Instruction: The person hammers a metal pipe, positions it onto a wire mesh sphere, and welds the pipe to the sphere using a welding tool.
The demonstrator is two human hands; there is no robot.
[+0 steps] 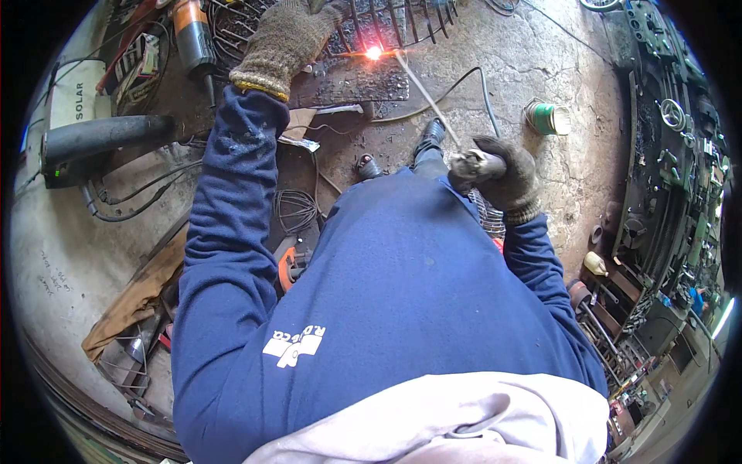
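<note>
The grille (395,25) lies at the top of the view, its dark bars reaching over the far edge of the tabletop (357,87), with a bright red-white glow (374,52) at its near side. A thin pale rod (430,99) slants from just right of the glow down to the holder (478,167); glare hides whether its tip touches metal. The gloved right hand (513,179) has its grip closed around the holder, well apart from the tabletop. The gloved left hand (287,48) lies against the grille, left of the glow; I cannot tell whether its grip closes on a bar. Left of that glove is an orange-and-grey power tool (193,37), and farther left a white box (76,94). Below the tabletop, 2 feet (368,167) show on the floor (533,46), near a coiled cable (295,209). A green tin (550,119) stands right of the rod; dark metal parts (671,116) crowd the far right.
</note>
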